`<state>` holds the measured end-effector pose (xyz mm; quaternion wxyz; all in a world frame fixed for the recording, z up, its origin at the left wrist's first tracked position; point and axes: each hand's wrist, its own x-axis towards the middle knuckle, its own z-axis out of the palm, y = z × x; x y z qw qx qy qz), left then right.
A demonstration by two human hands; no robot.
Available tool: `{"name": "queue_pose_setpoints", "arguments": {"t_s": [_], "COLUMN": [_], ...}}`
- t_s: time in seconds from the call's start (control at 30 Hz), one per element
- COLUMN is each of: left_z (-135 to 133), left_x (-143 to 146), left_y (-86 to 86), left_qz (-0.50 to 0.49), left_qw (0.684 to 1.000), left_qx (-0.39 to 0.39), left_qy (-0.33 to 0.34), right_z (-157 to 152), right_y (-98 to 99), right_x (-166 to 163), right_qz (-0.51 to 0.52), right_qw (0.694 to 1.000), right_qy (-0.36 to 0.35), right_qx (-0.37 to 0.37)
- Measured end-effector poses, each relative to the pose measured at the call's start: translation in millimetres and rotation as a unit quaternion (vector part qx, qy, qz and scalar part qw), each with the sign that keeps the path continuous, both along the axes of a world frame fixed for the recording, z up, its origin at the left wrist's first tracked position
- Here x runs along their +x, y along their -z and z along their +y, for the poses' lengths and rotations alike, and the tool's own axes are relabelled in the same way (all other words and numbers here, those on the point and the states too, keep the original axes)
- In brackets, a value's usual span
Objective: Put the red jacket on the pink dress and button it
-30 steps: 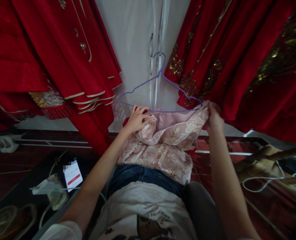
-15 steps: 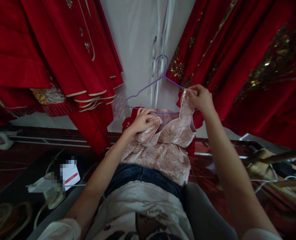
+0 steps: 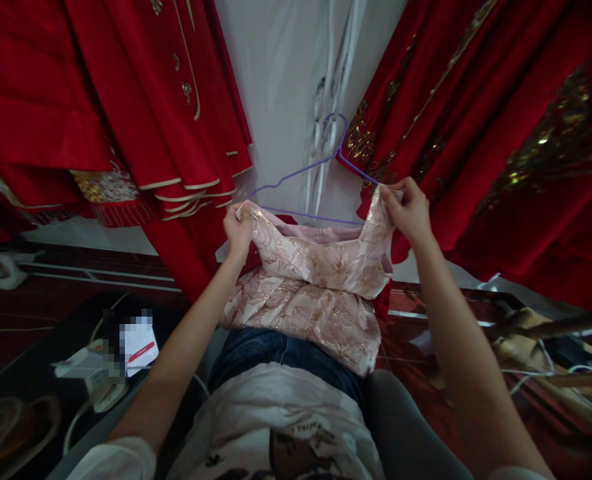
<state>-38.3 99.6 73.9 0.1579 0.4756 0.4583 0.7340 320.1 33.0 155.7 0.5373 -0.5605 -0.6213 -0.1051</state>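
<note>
A pink brocade dress [image 3: 321, 267] with a gold floral pattern is spread across my lap, its neckline facing away from me. My left hand [image 3: 239, 230] is closed on its left shoulder strap, and my right hand [image 3: 409, 208] pinches the right strap. Behind the neckline shows a purple wire hanger [image 3: 306, 165]; its right arm runs into the right strap. The hanger's left end meets the left strap near my left hand, though whether it sits inside the strap I cannot tell. The hook lies against the white surface beyond.
Red garments hang on the left [image 3: 166, 133] and right [image 3: 456, 133], the right ones with gold sequins. White cabinet doors [image 3: 271, 80] stand between them. On a dark surface at left lie a white card [image 3: 140, 347] and cables. Cluttered items [image 3: 566, 360] lie at lower right.
My left hand has moved left and outward, drawing the left strap out to the hanger's left end. The neckline is now stretched wide. My right hand keeps its hold on the right strap.
</note>
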Motion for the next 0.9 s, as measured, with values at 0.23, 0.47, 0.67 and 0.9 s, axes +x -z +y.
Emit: {"name": "queue_pose_setpoints", "arguments": {"t_s": [0.23, 0.47, 0.67, 0.9], "left_z": [5, 19, 29, 20], "left_x": [-15, -16, -25, -17], "left_y": [17.6, 4.0, -19.2, -73.9], "left_qz": [-0.064, -0.035, -0.006, 0.146], "left_qw": [0.996, 0.995, 0.986, 0.932], "left_qx": [-0.052, 0.019, -0.009, -0.003], "left_qy": [0.031, 0.087, 0.169, 0.332], "right_z": [-1, -17, -12, 3], "right_y": [-2.9, -12.4, -8.9, -4.6], "right_x": [2, -5, -1, 12], "right_qz": [-0.007, -0.040, -0.038, -0.004], "right_qw": [1.000, 0.999, 0.999, 0.999], "right_qy": [-0.005, 0.000, -0.017, -0.048], "right_qx": [-0.008, -0.026, -0.025, -0.022]}}
